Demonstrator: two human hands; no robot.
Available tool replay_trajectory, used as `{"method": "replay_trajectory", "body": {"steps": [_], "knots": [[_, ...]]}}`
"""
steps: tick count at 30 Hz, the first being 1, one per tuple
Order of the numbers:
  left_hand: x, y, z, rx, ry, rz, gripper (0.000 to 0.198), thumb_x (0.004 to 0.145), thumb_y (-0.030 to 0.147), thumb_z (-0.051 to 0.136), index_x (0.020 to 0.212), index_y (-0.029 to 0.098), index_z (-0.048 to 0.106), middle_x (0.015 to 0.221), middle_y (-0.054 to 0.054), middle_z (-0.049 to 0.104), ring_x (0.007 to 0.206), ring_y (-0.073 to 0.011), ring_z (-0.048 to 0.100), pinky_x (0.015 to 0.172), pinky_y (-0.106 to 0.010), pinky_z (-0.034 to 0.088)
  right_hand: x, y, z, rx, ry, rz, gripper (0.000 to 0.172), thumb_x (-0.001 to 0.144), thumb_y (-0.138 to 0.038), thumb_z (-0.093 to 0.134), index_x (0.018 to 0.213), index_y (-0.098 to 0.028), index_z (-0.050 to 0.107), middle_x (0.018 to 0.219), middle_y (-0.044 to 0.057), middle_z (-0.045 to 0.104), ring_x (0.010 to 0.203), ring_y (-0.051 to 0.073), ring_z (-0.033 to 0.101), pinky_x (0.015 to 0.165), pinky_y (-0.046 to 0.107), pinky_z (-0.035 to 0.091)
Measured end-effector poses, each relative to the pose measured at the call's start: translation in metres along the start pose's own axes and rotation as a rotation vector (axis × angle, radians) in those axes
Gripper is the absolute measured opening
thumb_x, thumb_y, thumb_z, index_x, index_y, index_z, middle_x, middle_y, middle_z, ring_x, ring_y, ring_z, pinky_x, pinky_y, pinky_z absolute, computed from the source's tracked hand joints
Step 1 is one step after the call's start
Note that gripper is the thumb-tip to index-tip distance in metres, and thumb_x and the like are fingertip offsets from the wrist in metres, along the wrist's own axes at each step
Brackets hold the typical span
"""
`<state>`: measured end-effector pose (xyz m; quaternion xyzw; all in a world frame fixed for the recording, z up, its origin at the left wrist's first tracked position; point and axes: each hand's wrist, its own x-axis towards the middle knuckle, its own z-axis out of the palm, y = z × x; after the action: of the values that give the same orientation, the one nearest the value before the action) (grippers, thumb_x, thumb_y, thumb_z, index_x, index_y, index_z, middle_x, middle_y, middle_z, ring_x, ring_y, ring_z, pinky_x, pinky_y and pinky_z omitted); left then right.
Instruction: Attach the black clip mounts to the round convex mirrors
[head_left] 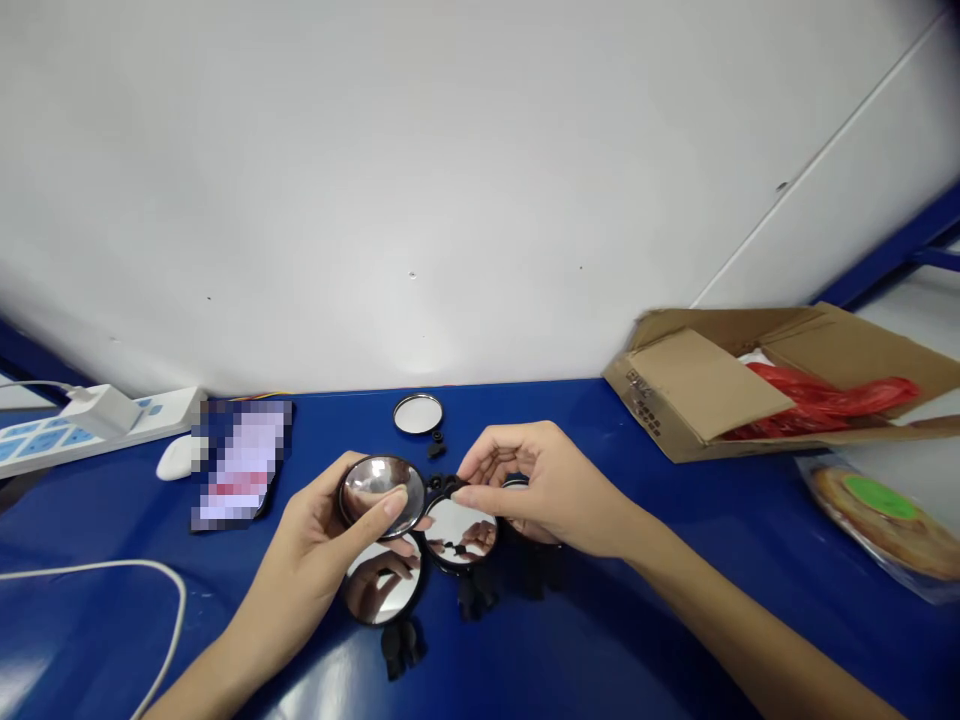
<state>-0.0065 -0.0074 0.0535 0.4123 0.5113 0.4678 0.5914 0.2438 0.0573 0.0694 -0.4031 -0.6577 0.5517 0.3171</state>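
My left hand (315,540) is closed around a small round mirror (379,488) with a black rim, its thumb lying across the glass. To its right, my right hand (555,490) has thumb and forefinger pinched on a small black plastic piece (451,487), which the fingers partly cover. Just below the fingertips lies a black-rimmed mirror (459,530) reflecting the hands. Another mirror (384,585) rests under my left hand, with a black clip (400,648) at its lower edge. One more mirror is mostly hidden behind my right hand.
Near the wall lie a mirror (418,413) and a small black part (436,446). A phone (240,465), a white case (177,458), a power strip (157,412) and a white cable (176,590) are left. An open cardboard box (705,385) and a wrapped round item (885,510) are right.
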Motion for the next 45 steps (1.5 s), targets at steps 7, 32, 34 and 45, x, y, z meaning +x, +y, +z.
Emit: {"method": "replay_trajectory", "body": {"steps": [7,32,34,45], "knots": [[-0.003,-0.001,0.000,0.092,0.061,0.123,0.030,0.089,0.046,0.097,0.107,0.027,0.082,0.080,-0.003,0.082,0.069,-0.0259,0.080,0.067,-0.035,0.069,-0.005,0.006,0.001,0.106,0.088,0.006,0.032,0.086,-0.046,0.099,0.098,-0.021,0.082,0.070,-0.001,0.072,0.052,0.012,0.061,0.040,0.023,0.040],[-0.008,-0.016,-0.007,0.160,-0.049,0.077,0.029,0.095,0.049,0.093,0.098,0.023,0.082,0.080,-0.003,0.084,0.070,-0.0162,0.074,0.063,-0.020,0.056,-0.013,0.009,0.023,0.203,0.043,-0.056,0.022,0.099,-0.044,0.091,0.103,-0.023,0.084,0.087,0.001,0.083,0.074,0.015,0.077,0.067,0.025,0.065],[-0.006,-0.014,-0.008,0.140,-0.019,0.070,0.030,0.093,0.049,0.094,0.098,0.023,0.080,0.079,-0.001,0.082,0.075,-0.0190,0.079,0.068,-0.022,0.061,-0.011,0.010,0.021,0.198,0.072,-0.103,0.022,0.100,-0.042,0.090,0.104,-0.023,0.080,0.088,0.001,0.084,0.078,0.014,0.078,0.070,0.023,0.063],[-0.009,-0.006,-0.005,0.244,0.014,0.134,0.028,0.097,0.049,0.090,0.104,0.024,0.082,0.088,-0.003,0.084,0.082,-0.0217,0.079,0.074,-0.026,0.060,-0.012,0.011,0.014,0.023,0.066,-0.126,0.016,0.102,-0.038,0.088,0.114,-0.027,0.088,0.098,0.001,0.083,0.089,0.016,0.074,0.076,0.026,0.061]]}}
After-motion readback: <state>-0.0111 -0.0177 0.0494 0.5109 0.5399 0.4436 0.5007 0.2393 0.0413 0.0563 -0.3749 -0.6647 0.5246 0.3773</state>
